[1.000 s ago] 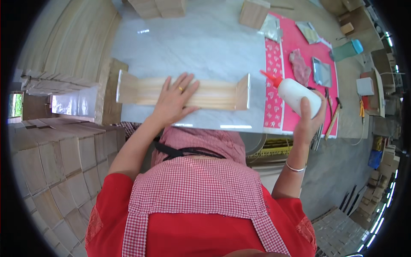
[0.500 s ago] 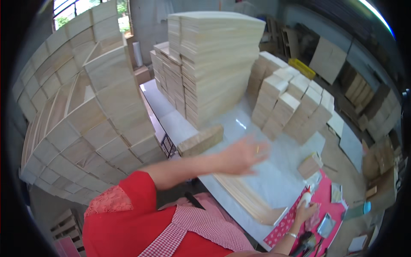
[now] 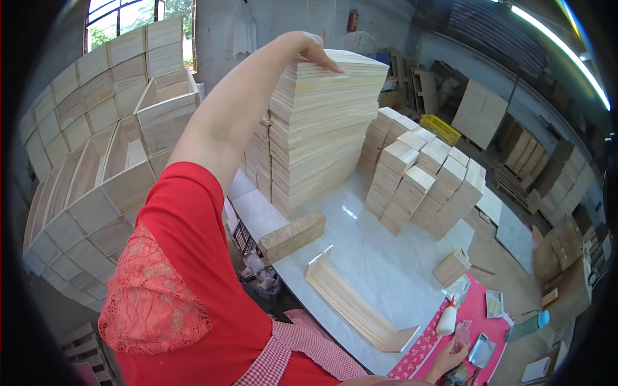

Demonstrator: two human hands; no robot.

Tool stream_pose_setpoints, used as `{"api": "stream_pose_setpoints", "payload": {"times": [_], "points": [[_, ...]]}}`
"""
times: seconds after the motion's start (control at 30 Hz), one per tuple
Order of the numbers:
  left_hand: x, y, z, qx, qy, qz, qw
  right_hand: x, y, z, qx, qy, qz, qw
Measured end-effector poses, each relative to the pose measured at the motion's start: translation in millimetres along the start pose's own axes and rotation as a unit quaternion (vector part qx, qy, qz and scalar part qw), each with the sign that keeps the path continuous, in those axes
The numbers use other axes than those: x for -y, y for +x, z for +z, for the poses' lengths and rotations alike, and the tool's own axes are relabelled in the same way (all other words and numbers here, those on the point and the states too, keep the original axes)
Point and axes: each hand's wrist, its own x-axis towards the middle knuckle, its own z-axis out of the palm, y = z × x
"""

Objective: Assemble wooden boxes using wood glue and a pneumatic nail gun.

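Observation:
My left hand (image 3: 315, 53) reaches far up and rests on the top of the tall stack of thin wooden boards (image 3: 328, 128), fingers stretched over the upper edge; its underside is hidden. My right hand (image 3: 449, 358) lies low on the pink patterned mat (image 3: 479, 302), fingers loosely curved and apart, beside a pinkish translucent lump (image 3: 462, 332). Just beyond stands a white glue bottle (image 3: 447, 320) with a red tip, touched by neither hand. Before me on the white tabletop lies a long wooden panel (image 3: 351, 301) with a short upright piece at each end.
A thick wooden block (image 3: 293, 235) lies at the table's left edge. Bundled small wooden blocks (image 3: 418, 174) are piled at the back right. Open wooden boxes (image 3: 96, 174) are stacked high on the left. A turquoise-lidded bottle (image 3: 531, 327) stands far right.
My left hand has swung from above the tabletop up to the board stack. My right hand has let go of the glue bottle, which now stands on the mat, and has drawn nearer to me.

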Motion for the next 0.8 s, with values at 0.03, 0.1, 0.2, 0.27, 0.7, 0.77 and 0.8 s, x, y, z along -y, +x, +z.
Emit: {"api": "stream_pose_setpoints", "payload": {"times": [0.03, 0.1, 0.2, 0.27, 0.7, 0.77, 0.8], "points": [[-6, -2, 1, 0.009, 0.032, 0.005, 0.999, -3, -3, -2, -0.003, -0.004, 0.003, 1.000], [-5, -6, 4, 0.020, 0.064, 0.002, 0.998, 31, -10, -9, 0.006, -0.019, 0.011, 1.000], [-1, 3, 2, -0.058, 0.060, 0.005, 0.997, 44, -14, -11, 0.007, -0.023, 0.002, 1.000], [-4, 9, -2, -0.045, 0.046, -0.010, 0.998, 45, -16, -8, -0.001, -0.010, -0.027, 1.000], [-75, -70, -5, -0.358, -0.037, 0.138, 0.923, 114, -5, -26, 0.003, 0.135, -0.129, 0.982], [-98, -80, 23, -0.245, -0.107, 0.219, 0.938, 158, 3, -28, 0.056, 0.160, -0.074, 0.983], [-108, -87, 44, -0.142, -0.170, 0.274, 0.936, 179, 9, -28, 0.115, 0.220, -0.043, 0.968]]}}
